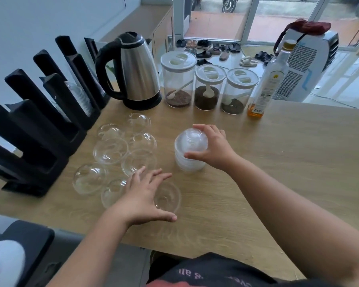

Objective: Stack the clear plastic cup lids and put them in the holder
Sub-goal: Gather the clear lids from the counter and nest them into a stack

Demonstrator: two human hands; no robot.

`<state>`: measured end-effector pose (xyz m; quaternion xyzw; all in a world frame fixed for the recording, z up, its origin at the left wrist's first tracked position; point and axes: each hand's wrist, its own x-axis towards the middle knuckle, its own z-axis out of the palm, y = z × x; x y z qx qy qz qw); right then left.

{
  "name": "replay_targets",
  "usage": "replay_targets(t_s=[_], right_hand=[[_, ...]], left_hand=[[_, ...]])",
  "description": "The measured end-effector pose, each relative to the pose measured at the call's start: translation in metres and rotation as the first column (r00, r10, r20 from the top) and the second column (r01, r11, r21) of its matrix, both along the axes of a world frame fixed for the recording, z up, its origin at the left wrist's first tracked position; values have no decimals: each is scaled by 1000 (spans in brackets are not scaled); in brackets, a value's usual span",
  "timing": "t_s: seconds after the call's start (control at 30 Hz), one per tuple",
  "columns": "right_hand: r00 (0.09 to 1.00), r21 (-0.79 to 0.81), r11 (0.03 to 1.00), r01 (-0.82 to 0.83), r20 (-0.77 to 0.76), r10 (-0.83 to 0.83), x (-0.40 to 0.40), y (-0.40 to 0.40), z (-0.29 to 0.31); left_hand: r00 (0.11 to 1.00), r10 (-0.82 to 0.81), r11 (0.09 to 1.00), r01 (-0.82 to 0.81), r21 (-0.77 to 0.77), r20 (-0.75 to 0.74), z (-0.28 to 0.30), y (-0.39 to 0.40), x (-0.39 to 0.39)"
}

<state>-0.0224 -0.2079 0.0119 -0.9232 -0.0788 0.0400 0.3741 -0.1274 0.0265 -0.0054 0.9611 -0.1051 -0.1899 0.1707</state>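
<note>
Lids (pixel 110 151), clear domes, lie loose on the counter (pixel 278 162) toward its left edge, just beside the black holder (pixel 39 129). The left hand (pixel 142 196) hovers over the nearest loose lid (pixel 167 198), fingers (pixel 160 178) spread and holding nothing. Near the counter's middle, the right hand (pixel 212 149) grips a stack of lids (pixel 190 151) standing on the counter, thumb and fingers curled round its top.
</note>
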Motion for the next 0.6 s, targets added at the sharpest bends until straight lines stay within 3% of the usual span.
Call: replay_targets(t_s=[0.17, 0.3, 0.43, 0.5, 0.6], right_hand=[[1000, 19, 1000, 18, -19, -18, -2, -3, -5], [1000, 21, 1000, 14, 4, -14, -7, -4, -2], [982, 109, 994, 16, 186, -36, -20, -9, 9], [953, 181, 983, -13, 301, -43, -34, -10, 12], [915, 347, 930, -116, 401, -35, -59, -2, 11]], left_hand=[[998, -40, 996, 36, 87, 40, -5, -4, 2], [992, -14, 999, 10, 32, 128, -1, -7, 6], [972, 111, 989, -86, -124, 207, 10, -6, 8], [965, 229, 919, -171, -356, 129, 17, -5, 10], [952, 293, 610, -256, -750, -86, 26, -8, 13]])
